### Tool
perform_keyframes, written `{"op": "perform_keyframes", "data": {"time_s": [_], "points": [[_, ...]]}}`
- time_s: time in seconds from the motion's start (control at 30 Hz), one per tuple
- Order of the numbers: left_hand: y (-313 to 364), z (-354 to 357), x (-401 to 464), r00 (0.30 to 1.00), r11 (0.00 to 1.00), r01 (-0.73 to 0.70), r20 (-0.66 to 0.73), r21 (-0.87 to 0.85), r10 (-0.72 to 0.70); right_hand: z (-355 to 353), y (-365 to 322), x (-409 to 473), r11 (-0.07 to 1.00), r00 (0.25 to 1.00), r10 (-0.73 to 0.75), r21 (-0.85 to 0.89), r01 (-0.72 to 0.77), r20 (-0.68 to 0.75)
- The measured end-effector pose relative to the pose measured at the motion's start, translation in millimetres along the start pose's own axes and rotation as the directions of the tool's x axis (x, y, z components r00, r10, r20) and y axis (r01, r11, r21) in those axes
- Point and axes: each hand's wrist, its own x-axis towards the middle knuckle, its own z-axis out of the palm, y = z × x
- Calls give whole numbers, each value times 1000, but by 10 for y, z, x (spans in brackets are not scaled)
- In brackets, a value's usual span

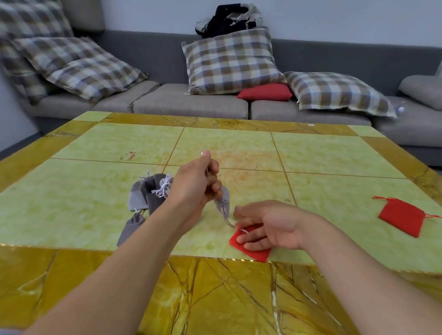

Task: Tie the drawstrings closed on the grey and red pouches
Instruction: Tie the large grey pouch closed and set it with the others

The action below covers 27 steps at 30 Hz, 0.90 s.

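Observation:
My left hand (197, 184) is raised above the table with its fingers closed on a grey pouch (223, 203) that hangs from it, drawstring trailing down. My right hand (265, 225) lies flat on a red pouch (250, 245) near the table's front edge, fingers pressing it down. Several grey pouches (148, 192) with tied light cords lie in a cluster left of my left wrist, one more grey pouch (130, 227) nearer me. A second red pouch (401, 216) with loose red cords lies far right.
The green and yellow marble-patterned table (321, 159) stretches ahead. Behind it stands a grey sofa (193, 104) with checked cushions, a small red cushion (267, 91) and a bundle of dark clothes (231, 18).

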Motion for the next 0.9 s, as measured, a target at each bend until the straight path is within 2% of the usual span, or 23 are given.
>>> {"op": "perform_keyframes", "data": {"time_s": [0.07, 0.13, 0.2, 0.23, 0.27, 0.33, 0.4, 0.47, 0.53, 0.57, 0.63, 0.7, 0.73, 0.8, 0.9], "points": [[9, -16, -5, 1000, 999, 7, 15, -50, -6, -72, -44, -8, 995, 995, 49, -82, -56, -88], [23, -40, -13, 999, 991, 27, 32, -131, -23, -229, -70, -31, 965, 950, 31, -237, -109, -312], [28, -42, -21, 998, 977, 47, 48, -210, -38, -406, -62, -71, 911, 835, -94, -385, -148, -543], [31, -36, -22, 997, 970, 59, 55, -238, -47, -464, -70, -84, 880, 789, -198, -460, -118, -582], [30, -27, -16, 997, 962, 67, 61, -263, -53, -489, -84, -87, 854, 779, -303, -520, -33, -548], [27, -6, -15, 995, 951, 84, 74, -299, -64, -309, -140, -173, 816, 828, -441, -539, 210, -345], [25, 4, -18, 993, 943, 95, 93, -318, -69, -73, -161, -171, 709, 848, -504, -638, 300, -161], [23, 4, -14, 993, 933, 103, 91, -346, -76, 34, -143, -61, 561, 801, -595, -747, 356, -65], [29, -6, -5, 996, 943, 84, 35, -322, -77, 22, -145, 5, 525, 750, -660, -740, 421, -41], [29, -17, 1, 998, 969, 51, -24, -244, -59, -13, -154, 14, 541, 745, -666, -713, 447, -38], [11, -67, 31, 990, 999, -8, -142, 45, 14, -79, -169, -29, 577, 763, -646, -666, 472, -18], [-41, -144, 79, 980, 934, -46, -164, 355, 111, -144, -142, -68, 583, 794, -608, -667, 465, 22], [-56, -173, 98, 982, 874, -96, -100, 477, 162, -173, -130, -79, 585, 811, -584, -676, 448, 32], [-57, -197, 92, 972, 734, -233, 123, 638, 201, -213, -113, -80, 596, 829, -558, -673, 438, 45], [-109, -227, 59, 894, 536, -437, 414, 723, 170, -245, -115, -73, 627, 819, -573, -622, 468, 39]]}}
